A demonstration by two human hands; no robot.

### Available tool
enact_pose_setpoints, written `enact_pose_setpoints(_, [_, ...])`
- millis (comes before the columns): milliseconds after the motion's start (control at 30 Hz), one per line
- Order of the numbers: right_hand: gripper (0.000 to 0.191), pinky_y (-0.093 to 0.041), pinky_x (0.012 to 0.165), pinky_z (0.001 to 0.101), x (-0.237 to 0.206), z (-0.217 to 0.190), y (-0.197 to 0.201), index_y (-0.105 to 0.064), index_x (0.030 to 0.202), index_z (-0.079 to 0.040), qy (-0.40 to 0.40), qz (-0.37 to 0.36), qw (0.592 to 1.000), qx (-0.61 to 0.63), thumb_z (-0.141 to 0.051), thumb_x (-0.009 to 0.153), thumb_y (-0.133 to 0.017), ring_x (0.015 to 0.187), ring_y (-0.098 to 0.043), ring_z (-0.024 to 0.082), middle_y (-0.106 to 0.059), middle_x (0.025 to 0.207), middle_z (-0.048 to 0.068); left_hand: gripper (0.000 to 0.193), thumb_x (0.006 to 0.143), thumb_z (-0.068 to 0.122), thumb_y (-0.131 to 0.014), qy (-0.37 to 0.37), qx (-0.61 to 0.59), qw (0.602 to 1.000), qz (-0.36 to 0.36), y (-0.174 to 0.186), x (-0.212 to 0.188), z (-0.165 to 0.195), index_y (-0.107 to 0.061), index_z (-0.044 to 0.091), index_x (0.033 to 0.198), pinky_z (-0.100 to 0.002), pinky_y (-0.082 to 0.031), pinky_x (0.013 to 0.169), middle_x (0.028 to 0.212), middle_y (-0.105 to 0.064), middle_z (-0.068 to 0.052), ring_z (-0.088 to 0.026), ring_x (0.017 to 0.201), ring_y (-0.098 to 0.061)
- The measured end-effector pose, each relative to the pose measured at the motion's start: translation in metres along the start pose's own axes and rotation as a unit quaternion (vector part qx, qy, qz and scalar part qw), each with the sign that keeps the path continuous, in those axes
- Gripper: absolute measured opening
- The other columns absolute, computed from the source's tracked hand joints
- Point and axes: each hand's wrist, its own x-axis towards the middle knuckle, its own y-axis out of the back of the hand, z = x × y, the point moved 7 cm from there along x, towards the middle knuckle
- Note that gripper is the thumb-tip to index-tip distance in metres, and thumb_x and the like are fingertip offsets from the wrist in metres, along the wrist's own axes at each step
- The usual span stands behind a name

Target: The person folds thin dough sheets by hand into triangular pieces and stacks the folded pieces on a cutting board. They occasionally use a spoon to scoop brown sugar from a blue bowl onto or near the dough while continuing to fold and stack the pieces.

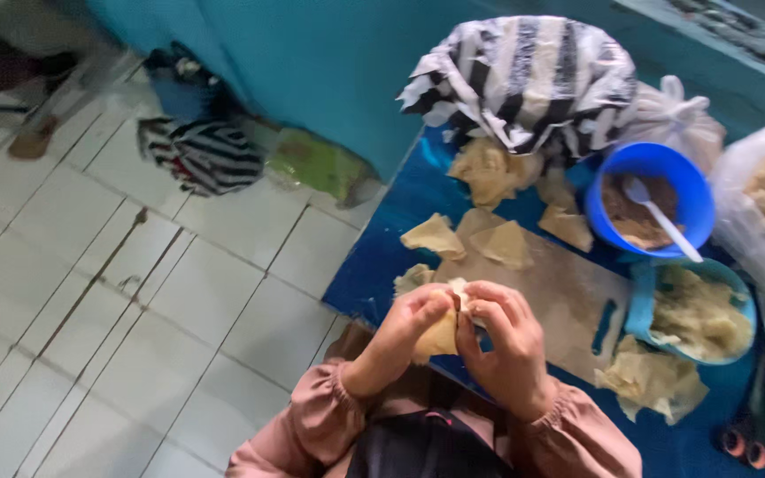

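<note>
The fingers (440, 305) of both hands pinch a folded tan wrapper (440, 335) at lower centre of the frame, left hand (396, 341) and right hand (506, 345) closed on it from either side. Just behind it lies a brown board (560, 292) carrying two folded pieces (471, 239) on the blue table (382, 257). Toward the upper right stand a blue bowl (652, 199) with a white spoon (661, 217), and a striped bag (524, 80).
</note>
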Motion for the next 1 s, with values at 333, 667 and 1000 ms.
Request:
enact_pose_setpoints(333, [0.028, -0.056, 0.088, 0.036, -0.076, 0.042, 0.116, -0.065, 0.116, -0.006, -0.153, 0.063, 0.941, -0.296, 0.001, 0.091, -0.077, 0.101, -0.069, 0.03, -0.067, 0.115, 0.012, 0.053, 0.106, 0.031, -0.046, 0.177, -0.238, 0.955, -0.007, -0.039, -0.022, -0.009, -0.042, 0.004, 0.152, -0.042, -0.051, 0.107, 0.148, -0.056, -0.017, -0.025, 0.129, -0.06])
enact_pose_setpoints(667, [0.039, -0.054, 0.081, 0.0376, -0.079, 0.018, 0.073, -0.069, 0.107, -0.005, -0.185, -0.001, 0.983, -0.003, -0.013, 0.072, -0.086, 0.097, -0.066, 0.031, -0.064, 0.105, 0.013, 0.064, 0.109, 0.032, -0.044, 0.203, -0.267, 0.939, -0.074, -0.093, -0.019, -0.034, -0.025, 0.01, 0.166, -0.039, -0.041, 0.117, 0.164, -0.04, -0.012, -0.024, 0.144, -0.047])
enact_pose_setpoints(1000, [0.017, -0.053, 0.086, 0.0271, -0.102, 0.073, 0.045, -0.075, 0.107, 0.002, -0.321, -0.043, 0.884, 0.336, 0.001, 0.092, -0.066, 0.101, -0.068, 0.015, -0.072, 0.106, 0.009, 0.061, 0.106, 0.009, -0.049, 0.145, -0.081, 0.985, -0.057, -0.082, -0.015, -0.049, -0.028, 0.007, 0.162, -0.038, -0.042, 0.117, 0.161, -0.042, -0.014, -0.022, 0.143, -0.047])
